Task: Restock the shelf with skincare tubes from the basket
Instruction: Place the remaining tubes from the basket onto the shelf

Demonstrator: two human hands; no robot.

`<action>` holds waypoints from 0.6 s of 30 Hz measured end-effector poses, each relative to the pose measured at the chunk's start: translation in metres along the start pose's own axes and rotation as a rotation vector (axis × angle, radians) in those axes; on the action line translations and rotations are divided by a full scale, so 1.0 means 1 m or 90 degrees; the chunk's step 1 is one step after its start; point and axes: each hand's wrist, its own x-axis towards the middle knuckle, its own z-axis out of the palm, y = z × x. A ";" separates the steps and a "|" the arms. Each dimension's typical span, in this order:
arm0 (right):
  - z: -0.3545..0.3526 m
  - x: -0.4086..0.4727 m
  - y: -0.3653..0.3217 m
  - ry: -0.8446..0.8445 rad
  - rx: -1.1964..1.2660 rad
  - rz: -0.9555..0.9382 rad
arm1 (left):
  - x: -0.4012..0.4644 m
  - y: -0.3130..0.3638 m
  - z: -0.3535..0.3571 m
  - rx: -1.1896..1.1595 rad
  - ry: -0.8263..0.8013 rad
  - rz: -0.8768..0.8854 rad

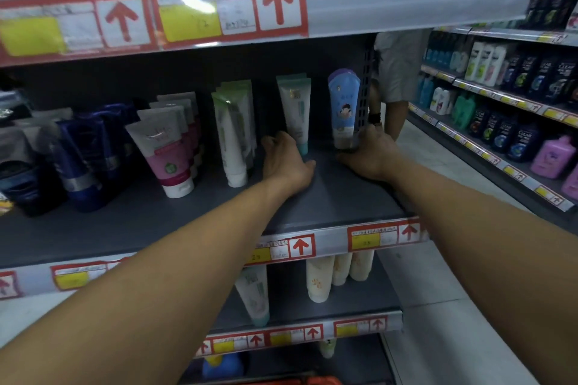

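Grey shelf is reached by both hands. The blue tube, upright at the right end, is gripped at its base by the right hand. The left hand is rested beside the teal-capped tube, fingers loosely curled, nothing held.

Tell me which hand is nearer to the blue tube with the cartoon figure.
Right. The right hand is at the base of the blue tube, apparently touching it; the left hand is further left, by the white-and-teal tube.

Both forearms are bare, no sleeves, left hand and right hand ungloved.
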 end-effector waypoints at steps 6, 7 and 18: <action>-0.017 -0.046 -0.008 -0.082 -0.142 -0.067 | -0.038 -0.004 -0.027 -0.006 -0.086 0.067; -0.020 -0.051 -0.009 -0.100 -0.138 -0.055 | -0.046 -0.004 -0.032 0.005 -0.097 0.082; -0.010 -0.144 -0.041 0.073 -0.075 -0.165 | -0.142 -0.032 -0.093 0.117 -0.096 0.241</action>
